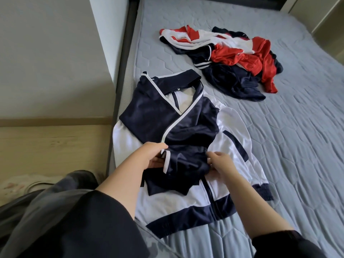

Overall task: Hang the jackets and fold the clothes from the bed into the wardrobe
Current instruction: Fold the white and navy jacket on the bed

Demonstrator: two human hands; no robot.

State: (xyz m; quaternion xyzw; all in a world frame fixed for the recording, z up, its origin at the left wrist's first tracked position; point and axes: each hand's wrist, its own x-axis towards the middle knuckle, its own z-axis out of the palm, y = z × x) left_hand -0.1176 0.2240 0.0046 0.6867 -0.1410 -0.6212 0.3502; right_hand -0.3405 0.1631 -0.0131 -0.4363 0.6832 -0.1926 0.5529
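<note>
A navy and white track jacket lies flat on the near left part of the grey mattress, collar towards the far end. A navy sleeve with white piping is folded across its chest. My left hand pinches the piped edge of that sleeve. My right hand grips the same navy fold from the right side. A heap of red, white and navy clothes lies further up the bed, apart from the jacket.
A white wall or pillar and a wooden floor are to the left of the bed frame. A shoe sits on the floor by my dark trouser leg. A pale cabinet edge shows at top right.
</note>
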